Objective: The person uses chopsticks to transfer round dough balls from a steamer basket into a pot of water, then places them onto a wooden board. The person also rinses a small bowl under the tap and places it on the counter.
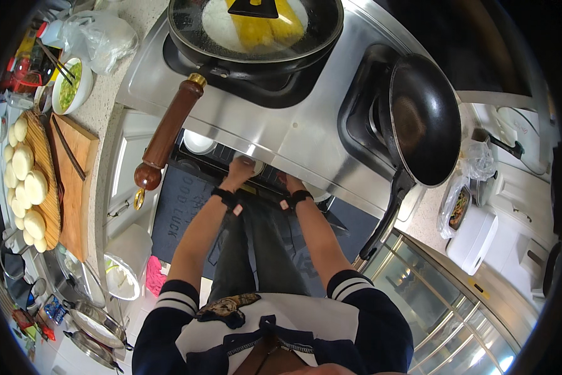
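Note:
Below the stove's front edge, a pull-out drawer [220, 157] stands open with dishes in it. My left hand [242, 171] reaches down into it, beside a round pale dish [259, 168] partly hidden by the fingers and the stove edge. Whether the fingers grip that dish is unclear. My right hand [289, 182] is at the drawer a little to the right, its fingers partly hidden under the counter edge. A white bowl [199, 142] sits at the drawer's left, and another pale dish [319, 193] shows beyond my right wrist.
Overhead, a lidded frying pan [187, 44] with yellow food inside extends its wooden handle [173, 124] past the stove edge. An uncovered black pan [426, 122] tilts on the right burner. Left, dough pieces [23, 161] lie on a woven tray beside a wooden board [81, 201].

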### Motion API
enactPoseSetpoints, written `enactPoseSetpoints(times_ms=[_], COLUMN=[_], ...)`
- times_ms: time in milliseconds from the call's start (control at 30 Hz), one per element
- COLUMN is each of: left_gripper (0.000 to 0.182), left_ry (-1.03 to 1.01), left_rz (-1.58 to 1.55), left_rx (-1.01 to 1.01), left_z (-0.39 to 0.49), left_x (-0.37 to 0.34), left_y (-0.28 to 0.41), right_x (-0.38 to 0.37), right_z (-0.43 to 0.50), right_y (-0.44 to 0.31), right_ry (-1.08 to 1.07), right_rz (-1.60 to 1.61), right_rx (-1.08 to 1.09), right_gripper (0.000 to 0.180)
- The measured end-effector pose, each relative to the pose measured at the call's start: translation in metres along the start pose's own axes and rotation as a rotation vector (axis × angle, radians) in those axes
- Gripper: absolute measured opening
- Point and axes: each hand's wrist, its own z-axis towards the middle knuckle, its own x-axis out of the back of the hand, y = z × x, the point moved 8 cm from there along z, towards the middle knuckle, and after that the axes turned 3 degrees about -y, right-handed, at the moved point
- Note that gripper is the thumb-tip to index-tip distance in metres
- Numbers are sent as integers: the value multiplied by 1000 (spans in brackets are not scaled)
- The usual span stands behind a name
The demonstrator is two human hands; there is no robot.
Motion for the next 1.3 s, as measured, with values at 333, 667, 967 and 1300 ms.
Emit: enactPoseSetpoints(times_ms=[333,667,967,1300], left_gripper=[40,55,60,62], left_ry=[-63,-174,-81,450], left_rz=[-244,-751,-1255,-1436], left_rx=[145,127,-125,-362], left_z=[-44,-147,-307,-534], left_x=[-20,30,147,238], left_y=[9,44,49,-53], right_x=[3,4,9,-2], right_z=[-6,-149,-119,-21], right_y=[-8,23,90,26], right_ry=[-115,-665,-510,-668], right_rz=[-418,-100,504,-176], right_rx=[103,-240,-823,-133], right_gripper=[16,30,44,15])
